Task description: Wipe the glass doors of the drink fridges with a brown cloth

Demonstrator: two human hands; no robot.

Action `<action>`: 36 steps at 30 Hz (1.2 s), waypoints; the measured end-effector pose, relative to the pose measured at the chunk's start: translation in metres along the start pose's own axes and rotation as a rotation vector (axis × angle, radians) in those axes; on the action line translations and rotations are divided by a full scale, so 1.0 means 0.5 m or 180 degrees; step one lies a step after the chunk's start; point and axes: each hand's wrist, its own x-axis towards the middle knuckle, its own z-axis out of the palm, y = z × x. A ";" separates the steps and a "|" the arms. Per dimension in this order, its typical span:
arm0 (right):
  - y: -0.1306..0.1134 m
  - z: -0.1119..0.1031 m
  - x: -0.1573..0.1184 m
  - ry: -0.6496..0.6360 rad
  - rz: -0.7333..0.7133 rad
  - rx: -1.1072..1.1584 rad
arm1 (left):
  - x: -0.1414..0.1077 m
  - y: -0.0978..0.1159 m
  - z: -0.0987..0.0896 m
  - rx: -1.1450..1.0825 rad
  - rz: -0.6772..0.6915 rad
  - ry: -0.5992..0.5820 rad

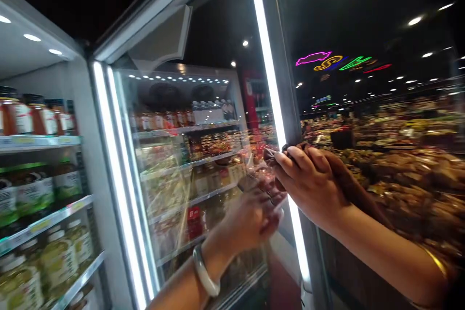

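Note:
The glass door [203, 179] of a lit refrigerated cabinet stands swung out in front of me. My right hand [308, 184] is closed over the frame [293, 106] at the door's outer edge, its fingers bent around it. Beside it, lower and to the left, my left hand [247, 218] is in front of the glass, close to the lit strip [269, 58]. A pale bangle [206, 271] circles the left wrist. Motion blurs the left fingers, and reflections in the glass overlap them, so I cannot tell whether they touch the door.
At left, cabinet shelves [39, 143] hold jars with dark lids [23, 114], green-labelled jars [32, 189] and pale bottles [60, 252]. Right of the door are blurred heaps of packaged goods [417, 169]. Coloured neon shapes [329, 62] glow in the background.

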 end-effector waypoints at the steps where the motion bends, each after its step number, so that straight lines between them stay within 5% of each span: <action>1: -0.002 0.009 0.009 -0.0016 -0.0001 -0.0169 | 0.005 -0.033 -0.007 0.0059 0.0151 0.0122; 6: -0.026 0.071 0.102 -0.0269 0.0117 -0.0412 | 0.026 -0.184 -0.029 0.0939 0.0135 0.0686; 10: -0.070 0.136 0.158 -0.0262 0.0372 -0.0259 | 0.007 -0.252 -0.021 0.1444 -0.0101 0.0545; 14: -0.092 0.182 0.179 0.0090 0.0598 -0.0226 | -0.004 -0.281 -0.039 0.1436 -0.0006 0.0539; 17: -0.060 0.187 0.233 0.0164 0.0412 -0.0264 | 0.025 -0.308 -0.084 0.1383 -0.0015 0.0762; 20: -0.020 0.177 0.295 0.0254 0.0727 -0.0402 | 0.070 -0.337 -0.118 0.1256 -0.0043 0.0927; 23: -0.028 0.176 0.305 0.0325 0.1004 -0.0501 | 0.096 -0.352 -0.120 0.1145 -0.0049 0.1010; 27: -0.055 0.191 0.286 0.0109 0.0606 -0.0465 | 0.105 -0.358 -0.113 0.1210 -0.0063 0.1154; 31: 0.001 0.194 0.334 0.0116 0.0169 -0.0482 | 0.134 -0.370 -0.136 0.1446 -0.0246 0.1221; 36: 0.005 0.196 0.329 0.0525 0.0731 -0.0441 | 0.156 -0.374 -0.131 0.1485 -0.0386 0.1259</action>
